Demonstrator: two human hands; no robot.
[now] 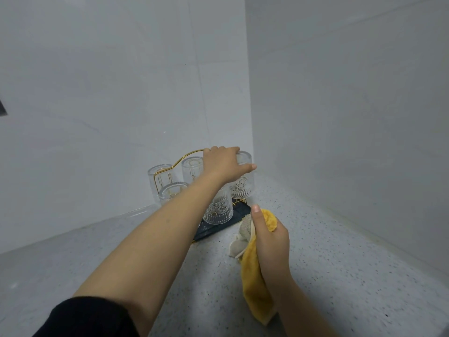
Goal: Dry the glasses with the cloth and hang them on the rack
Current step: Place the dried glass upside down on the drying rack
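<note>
Glass (243, 176), upside down and upright-axised on the rack (179, 158), is sitting under the left hand (224, 165) gripping its base, while the right hand (271, 242) is clutching the cloth (254, 283).

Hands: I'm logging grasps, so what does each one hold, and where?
The left hand grips the far-right glass around its upturned base, over the rack. The right hand grips the yellow cloth around its bunched middle.

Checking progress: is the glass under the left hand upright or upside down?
Upside down: glass has its thick base up under the left hand.
</note>
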